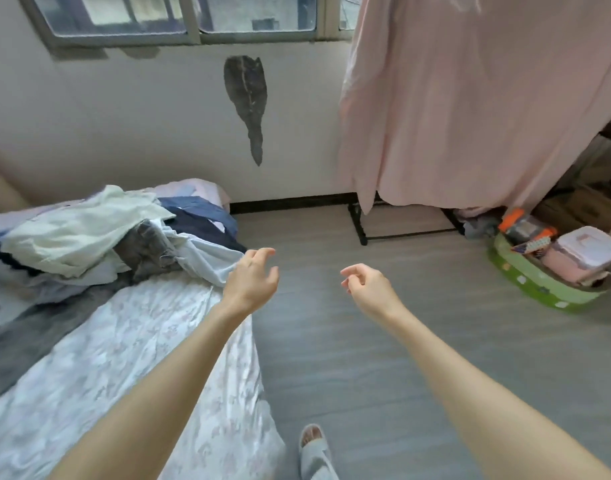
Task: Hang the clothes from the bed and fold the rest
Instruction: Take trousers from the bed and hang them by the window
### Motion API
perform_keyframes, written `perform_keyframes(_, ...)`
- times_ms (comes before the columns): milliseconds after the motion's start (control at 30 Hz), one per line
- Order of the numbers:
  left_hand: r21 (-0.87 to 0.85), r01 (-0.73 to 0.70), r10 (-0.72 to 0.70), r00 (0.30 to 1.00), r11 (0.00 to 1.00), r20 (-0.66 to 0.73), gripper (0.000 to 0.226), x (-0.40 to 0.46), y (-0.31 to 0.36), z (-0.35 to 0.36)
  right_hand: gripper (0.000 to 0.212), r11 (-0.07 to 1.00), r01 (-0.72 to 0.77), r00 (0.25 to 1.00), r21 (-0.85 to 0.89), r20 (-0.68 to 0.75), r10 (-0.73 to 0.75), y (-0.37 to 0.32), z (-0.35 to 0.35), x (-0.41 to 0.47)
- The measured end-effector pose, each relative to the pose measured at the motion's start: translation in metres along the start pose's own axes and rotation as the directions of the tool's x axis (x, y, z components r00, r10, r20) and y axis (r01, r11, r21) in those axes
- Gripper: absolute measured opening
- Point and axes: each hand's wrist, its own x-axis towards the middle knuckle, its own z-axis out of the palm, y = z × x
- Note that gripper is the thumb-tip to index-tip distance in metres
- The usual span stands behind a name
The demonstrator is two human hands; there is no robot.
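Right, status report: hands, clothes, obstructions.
Left hand open, empty, beside the light blue garment. Right hand open, empty, over the floor. Clothes pile unsorted on the bed. Nothing blocking the reach.

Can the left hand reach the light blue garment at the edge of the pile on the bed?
Probably yes: the left hand is empty beside the light blue garment, and nothing lies between them.

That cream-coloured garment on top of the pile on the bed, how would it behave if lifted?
The cream garment lies crumpled in soft folds, so it would likely droop limply. It looks thin, probably light. It overlaps the grey garment, so it might drag that along.
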Motion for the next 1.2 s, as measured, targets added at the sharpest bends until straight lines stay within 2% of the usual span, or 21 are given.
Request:
perform_keyframes(133,-0.016,0.092,-0.093,0.991,0.996,-0.092,0.039,0.068,-0.037,-0.026,0.031,0.994,0.100,0.991,-0.039,0.091,-0.096,-0.043,0.028,0.092)
perform_keyframes(300,0.006,0.223,-0.219,0.959,0.975,-0.179,0.040,0.147,-0.095,-0.075,0.031,0.971,0.229,0.943,-0.074,0.265,-0.203,-0.112,0.087,0.200)
perform_keyframes(467,0.037,0.319,-0.304,0.928,0.947,-0.215,0.040,0.199,-0.141,-0.100,0.032,0.953,0.294,0.902,-0.066,0.350,-0.254,-0.148,0.133,0.267)
perform_keyframes(600,0.050,0.444,-0.420,0.874,0.894,-0.245,0.038,0.246,-0.197,-0.111,0.033,0.930,0.361,0.844,-0.070,0.449,-0.294,-0.176,0.184,0.339)
perform_keyframes(733,0.042,0.592,-0.558,0.780,0.805,-0.283,0.040,0.289,-0.265,-0.128,0.034,0.895,0.441,0.762,-0.063,0.554,-0.336,-0.208,0.250,0.413)
perform_keyframes(900,0.081,0.728,-0.688,0.673,0.681,-0.270,0.041,0.333,-0.340,-0.156,0.035,0.853,0.508,0.672,-0.119,0.674,-0.307,-0.243,0.330,0.482)
perform_keyframes(1033,0.106,0.768,-0.735,0.637,0.632,-0.235,0.043,0.370,-0.392,-0.172,0.036,0.841,0.526,0.631,-0.124,0.720,-0.288,-0.260,0.391,0.527)
perform_keyframes(1133,0.137,0.773,-0.745,0.633,0.619,-0.210,0.044,0.401,-0.441,-0.180,0.036,0.835,0.532,0.636,-0.142,0.717,-0.284,-0.268,0.445,0.561)
perform_keyframes(1200,0.163,0.773,-0.751,0.634,0.613,-0.185,0.045,0.421,-0.472,-0.183,0.035,0.852,0.498,0.672,-0.164,0.694,-0.259,-0.271,0.475,0.580)
